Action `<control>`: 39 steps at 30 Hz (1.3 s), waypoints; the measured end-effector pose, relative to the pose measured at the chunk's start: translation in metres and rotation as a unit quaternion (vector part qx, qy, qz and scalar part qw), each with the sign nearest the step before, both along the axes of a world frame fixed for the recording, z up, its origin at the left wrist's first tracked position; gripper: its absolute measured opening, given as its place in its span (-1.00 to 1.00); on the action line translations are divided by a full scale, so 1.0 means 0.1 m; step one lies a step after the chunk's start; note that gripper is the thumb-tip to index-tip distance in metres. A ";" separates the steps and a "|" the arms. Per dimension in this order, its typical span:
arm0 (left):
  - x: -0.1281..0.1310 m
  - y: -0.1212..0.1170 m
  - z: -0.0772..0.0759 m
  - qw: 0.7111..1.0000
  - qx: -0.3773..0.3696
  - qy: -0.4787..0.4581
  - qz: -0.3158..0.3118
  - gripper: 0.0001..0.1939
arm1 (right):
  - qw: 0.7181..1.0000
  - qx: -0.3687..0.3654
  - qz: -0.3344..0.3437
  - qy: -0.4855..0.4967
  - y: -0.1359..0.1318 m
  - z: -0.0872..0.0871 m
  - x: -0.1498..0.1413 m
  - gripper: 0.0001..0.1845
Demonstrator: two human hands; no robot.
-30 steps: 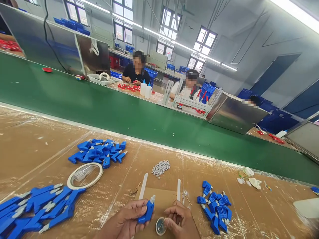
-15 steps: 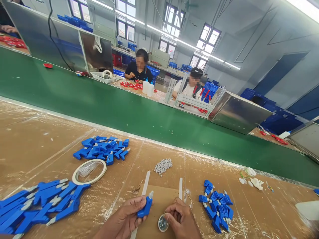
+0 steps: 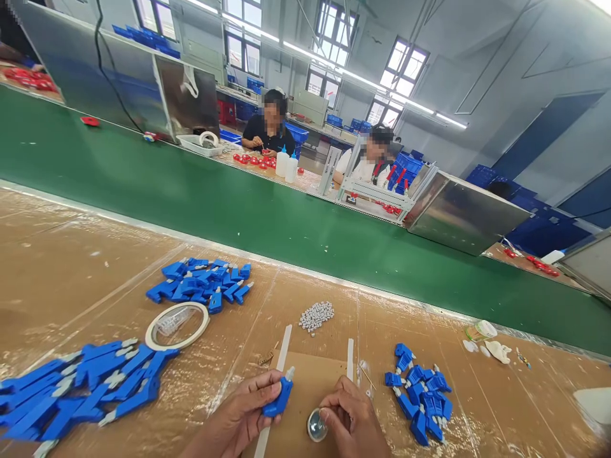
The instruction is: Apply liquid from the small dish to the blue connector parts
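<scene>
A taped brown bench (image 3: 71, 267) carries heaps of blue plastic parts (image 3: 86, 388) at 9 and 3 o'clock. At 6 o'clock the left hand (image 3: 243, 416) clamps one blue part (image 3: 278, 399) upright — the right hand (image 3: 351, 420) pinches at a small round metal dish (image 3: 317, 425). Risk: a tiny piece could slip from those fingertips and be lost on the wrinkled tape.

Bright blue plastic piece (image 3: 278, 399) with pale tip, shiny silver disc (image 3: 317, 425), blue piles (image 3: 420, 397) on brown cardboard tabletop (image 3: 95, 267), green conveyor belt (image 3: 238, 210), white tape ring (image 3: 177, 325)

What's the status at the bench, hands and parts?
Left hand grips blue plastic part, white tip up. Right hand fingers on small round metal dish. Blue parts pile sits right of it.
</scene>
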State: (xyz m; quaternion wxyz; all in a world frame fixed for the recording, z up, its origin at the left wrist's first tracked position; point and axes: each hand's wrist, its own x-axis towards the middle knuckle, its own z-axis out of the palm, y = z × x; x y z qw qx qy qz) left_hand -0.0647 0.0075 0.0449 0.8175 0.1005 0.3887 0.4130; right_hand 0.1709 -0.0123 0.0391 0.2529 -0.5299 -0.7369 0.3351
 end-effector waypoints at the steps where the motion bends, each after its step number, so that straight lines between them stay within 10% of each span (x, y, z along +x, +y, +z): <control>1: 0.00 -0.01 -0.02 1.000 0.014 -0.002 -0.007 -0.52 | 1.000 0.022 0.003 0.007 -0.01 0.01 0.01 -0.75; 7: 0.01 -0.06 -0.14 0.996 0.067 -0.029 -0.052 -0.64 | 0.993 0.104 0.027 0.038 -0.03 -0.03 0.02 -0.56; 16: 0.07 -0.08 -0.15 0.998 0.045 -0.021 -0.045 -0.56 | 0.990 -0.018 -0.041 0.136 -0.05 -0.15 0.06 -0.50; 25: 0.19 -0.17 -0.07 0.996 0.030 -0.050 -0.069 -0.59 | 0.924 -0.131 -0.183 0.310 -0.05 -0.04 0.09 -0.45; 39: 0.35 -0.21 -0.30 0.982 0.043 -0.084 -0.162 -0.55 | 0.918 0.025 -0.219 0.330 -0.27 0.36 -0.17 -0.63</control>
